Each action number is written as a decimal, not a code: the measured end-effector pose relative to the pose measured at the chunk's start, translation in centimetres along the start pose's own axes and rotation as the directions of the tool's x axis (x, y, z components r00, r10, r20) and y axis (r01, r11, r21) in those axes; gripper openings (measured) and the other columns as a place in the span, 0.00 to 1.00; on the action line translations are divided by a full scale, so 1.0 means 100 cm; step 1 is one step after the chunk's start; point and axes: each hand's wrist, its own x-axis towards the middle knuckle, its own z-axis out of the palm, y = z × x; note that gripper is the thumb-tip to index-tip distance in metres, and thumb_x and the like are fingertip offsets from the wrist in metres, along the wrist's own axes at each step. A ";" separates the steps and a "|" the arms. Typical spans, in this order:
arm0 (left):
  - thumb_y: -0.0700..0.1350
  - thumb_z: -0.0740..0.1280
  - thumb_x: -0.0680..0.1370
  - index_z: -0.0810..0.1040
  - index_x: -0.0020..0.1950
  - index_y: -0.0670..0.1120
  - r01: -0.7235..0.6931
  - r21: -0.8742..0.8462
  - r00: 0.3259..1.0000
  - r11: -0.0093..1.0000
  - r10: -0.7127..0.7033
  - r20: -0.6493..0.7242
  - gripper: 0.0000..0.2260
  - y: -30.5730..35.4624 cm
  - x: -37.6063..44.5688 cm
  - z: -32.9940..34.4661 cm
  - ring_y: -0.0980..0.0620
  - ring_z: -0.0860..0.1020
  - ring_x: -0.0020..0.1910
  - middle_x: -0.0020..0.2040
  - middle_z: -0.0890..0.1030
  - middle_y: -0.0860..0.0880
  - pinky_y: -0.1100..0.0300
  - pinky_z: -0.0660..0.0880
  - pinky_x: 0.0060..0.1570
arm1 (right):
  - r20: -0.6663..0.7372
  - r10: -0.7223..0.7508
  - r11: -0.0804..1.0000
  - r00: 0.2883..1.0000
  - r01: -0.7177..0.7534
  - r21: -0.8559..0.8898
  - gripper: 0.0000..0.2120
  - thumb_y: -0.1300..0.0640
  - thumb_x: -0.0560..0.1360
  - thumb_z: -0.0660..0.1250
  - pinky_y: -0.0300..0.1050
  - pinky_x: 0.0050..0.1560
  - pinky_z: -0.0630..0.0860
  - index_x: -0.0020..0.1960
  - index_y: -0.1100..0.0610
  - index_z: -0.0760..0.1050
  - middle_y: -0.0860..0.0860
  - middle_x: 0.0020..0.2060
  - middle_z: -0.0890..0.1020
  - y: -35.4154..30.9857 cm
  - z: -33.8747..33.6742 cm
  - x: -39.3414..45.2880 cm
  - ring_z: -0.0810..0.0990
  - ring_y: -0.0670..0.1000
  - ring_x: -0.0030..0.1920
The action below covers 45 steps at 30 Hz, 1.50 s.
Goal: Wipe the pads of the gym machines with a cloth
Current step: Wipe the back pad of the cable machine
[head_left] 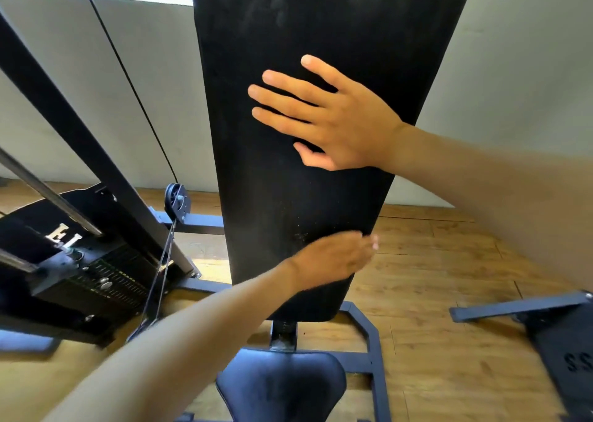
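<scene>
A: Where are the hands?
B: The right hand (333,120) lies flat, fingers spread, on the black back pad (288,197). Below it, the blurred left hand (333,259) touches the pad's lower edge.
A: Holding anything?
B: Right hand nothing; left, can't tell.

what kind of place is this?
Most likely a gym: a long black back pad above a seat pad, plus a cable machine's weight stack and pulley on a wood floor.

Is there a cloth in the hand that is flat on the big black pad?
No, the right hand lies on the back pad with bare, spread fingers and no cloth under it.
</scene>
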 end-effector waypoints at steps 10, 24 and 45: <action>0.33 0.67 0.80 0.64 0.80 0.42 0.339 -0.225 0.858 0.913 -0.398 -0.324 0.28 -0.052 0.023 -0.013 0.43 0.65 0.79 0.79 0.69 0.44 0.47 0.60 0.80 | 0.004 -0.003 1.000 1.000 0.003 0.005 0.30 0.47 0.86 0.47 0.62 0.81 0.48 0.84 0.56 0.45 0.55 0.84 0.50 -0.001 0.001 -0.001 0.48 0.57 0.83; 0.33 0.67 0.83 0.72 0.76 0.44 0.446 -0.402 0.698 0.800 -0.592 -0.403 0.22 -0.054 -0.004 -0.009 0.44 0.71 0.75 0.74 0.75 0.46 0.48 0.67 0.75 | -0.003 -0.004 1.000 1.000 0.004 -0.007 0.30 0.48 0.86 0.47 0.63 0.81 0.47 0.84 0.57 0.45 0.57 0.83 0.49 0.001 0.005 -0.004 0.47 0.59 0.83; 0.36 0.76 0.73 0.60 0.82 0.46 0.316 -0.279 0.936 0.907 -0.347 -0.066 0.41 0.022 -0.015 0.019 0.45 0.57 0.81 0.81 0.59 0.47 0.48 0.46 0.82 | 0.003 0.010 1.000 1.000 -0.010 -0.025 0.29 0.48 0.86 0.47 0.63 0.80 0.48 0.84 0.57 0.47 0.57 0.83 0.51 0.000 0.000 -0.002 0.49 0.59 0.83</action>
